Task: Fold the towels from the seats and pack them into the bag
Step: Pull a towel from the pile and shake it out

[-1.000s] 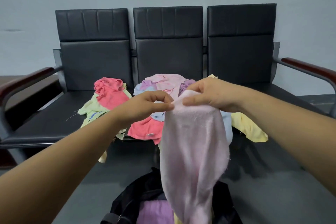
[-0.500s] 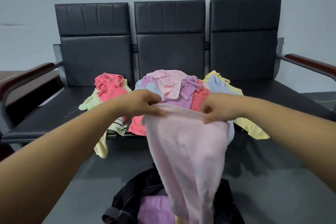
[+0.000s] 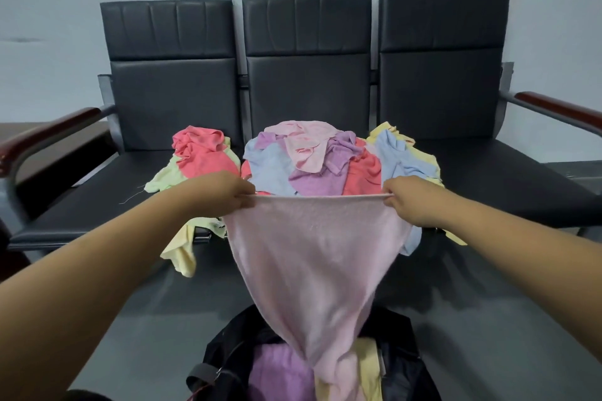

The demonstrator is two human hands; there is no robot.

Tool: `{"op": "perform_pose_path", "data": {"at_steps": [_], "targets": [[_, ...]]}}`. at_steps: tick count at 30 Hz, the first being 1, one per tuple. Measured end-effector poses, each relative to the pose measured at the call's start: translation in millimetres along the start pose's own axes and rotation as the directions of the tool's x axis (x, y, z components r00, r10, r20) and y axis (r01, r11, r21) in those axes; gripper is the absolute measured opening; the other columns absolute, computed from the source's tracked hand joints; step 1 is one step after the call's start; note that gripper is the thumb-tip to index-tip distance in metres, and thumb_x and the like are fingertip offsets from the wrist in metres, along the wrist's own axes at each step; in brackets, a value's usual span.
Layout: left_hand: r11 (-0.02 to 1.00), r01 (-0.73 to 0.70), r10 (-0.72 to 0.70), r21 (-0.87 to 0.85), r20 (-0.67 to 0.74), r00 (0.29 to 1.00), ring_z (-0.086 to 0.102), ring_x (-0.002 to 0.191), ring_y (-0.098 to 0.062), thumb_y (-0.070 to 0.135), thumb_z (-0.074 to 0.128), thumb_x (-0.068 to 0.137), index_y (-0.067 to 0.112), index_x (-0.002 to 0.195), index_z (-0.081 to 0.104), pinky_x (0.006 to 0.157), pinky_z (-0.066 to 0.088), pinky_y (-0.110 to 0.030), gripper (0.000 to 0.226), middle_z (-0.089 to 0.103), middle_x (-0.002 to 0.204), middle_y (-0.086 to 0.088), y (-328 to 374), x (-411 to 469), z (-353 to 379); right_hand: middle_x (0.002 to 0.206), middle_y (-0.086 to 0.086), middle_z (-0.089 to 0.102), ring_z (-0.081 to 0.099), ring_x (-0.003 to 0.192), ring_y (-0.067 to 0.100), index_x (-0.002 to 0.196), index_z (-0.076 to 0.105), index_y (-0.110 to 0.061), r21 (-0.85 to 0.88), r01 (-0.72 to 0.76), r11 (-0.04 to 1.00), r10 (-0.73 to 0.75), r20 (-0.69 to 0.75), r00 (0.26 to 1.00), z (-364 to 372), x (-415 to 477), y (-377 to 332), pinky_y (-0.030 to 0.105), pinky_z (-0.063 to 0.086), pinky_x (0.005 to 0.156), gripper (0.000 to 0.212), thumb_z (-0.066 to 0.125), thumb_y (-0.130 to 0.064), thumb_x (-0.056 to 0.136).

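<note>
A pale pink towel hangs stretched between my hands in front of the seats. My left hand pinches its top left corner and my right hand pinches its top right corner, so the top edge is taut. Its lower end droops into the open black bag on the floor, where a purple towel and a yellow towel lie. A heap of coloured towels covers the middle seat. A smaller pile of red and yellow-green towels lies on the left seat.
Three joined black chairs stand against a grey wall, with wooden armrests at the left and right. A yellow towel hangs off the seat's front edge. Grey floor surrounds the bag.
My hands have moved apart along the pink towel's top edge, pulling it from a bunched drape into a wide, taut spread. The view has tilted slightly downward.
</note>
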State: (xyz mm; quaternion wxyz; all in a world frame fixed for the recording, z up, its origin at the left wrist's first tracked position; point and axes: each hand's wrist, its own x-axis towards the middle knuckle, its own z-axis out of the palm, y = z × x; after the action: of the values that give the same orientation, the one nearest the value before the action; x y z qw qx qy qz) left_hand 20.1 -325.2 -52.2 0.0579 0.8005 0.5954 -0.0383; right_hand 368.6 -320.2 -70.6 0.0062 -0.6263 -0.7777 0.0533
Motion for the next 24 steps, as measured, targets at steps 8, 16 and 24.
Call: {"op": "perform_pose_path", "data": {"at_steps": [8, 16, 24], "targets": [[0.980, 0.158, -0.167, -0.119, -0.063, 0.984, 0.062, 0.045, -0.009, 0.019, 0.048, 0.104, 0.013, 0.081, 0.055, 0.051, 0.039, -0.023, 0.024, 0.062, 0.058, 0.002, -9.6, 5.0, -25.0, 0.089, 0.009, 0.059, 0.056, 0.080, 0.027, 0.074, 0.054, -0.013, 0.107, -0.211, 0.972, 0.225, -0.153, 0.962, -22.0, 8.8, 23.6, 0.035, 0.044, 0.061, 0.027, 0.049, -0.016, 0.100], [0.580, -0.280, -0.164, -0.765, -0.446, 0.880, 0.062, 0.054, -0.003, 0.000, 0.053, 0.099, 0.013, 0.085, 0.064, 0.064, 0.057, -0.024, 0.022, 0.066, 0.068, 0.001, 1.1, -7.7, -128.0, 0.082, 0.008, 0.072, 0.065, 0.062, 0.011, 0.096, 0.066, -0.009, 0.881, 0.415, -0.228, 0.416, -0.298, 0.859, -138.5, 2.3, -2.5, 0.027, 0.057, 0.065, 0.009, 0.059, -0.005, 0.099], [0.700, -0.078, -0.160, -0.710, -0.262, 0.952, 0.065, 0.059, -0.021, 0.007, 0.064, 0.097, 0.010, 0.101, 0.064, 0.065, 0.061, -0.033, 0.005, 0.068, 0.077, -0.014, -20.2, -18.2, -103.4, 0.081, 0.014, 0.068, 0.068, 0.057, 0.012, 0.111, 0.061, -0.009, 0.890, 0.068, 0.450, 0.398, -0.268, 0.877, -106.0, -2.1, 14.3, 0.030, 0.058, 0.066, 0.024, 0.074, -0.011, 0.092]]}}
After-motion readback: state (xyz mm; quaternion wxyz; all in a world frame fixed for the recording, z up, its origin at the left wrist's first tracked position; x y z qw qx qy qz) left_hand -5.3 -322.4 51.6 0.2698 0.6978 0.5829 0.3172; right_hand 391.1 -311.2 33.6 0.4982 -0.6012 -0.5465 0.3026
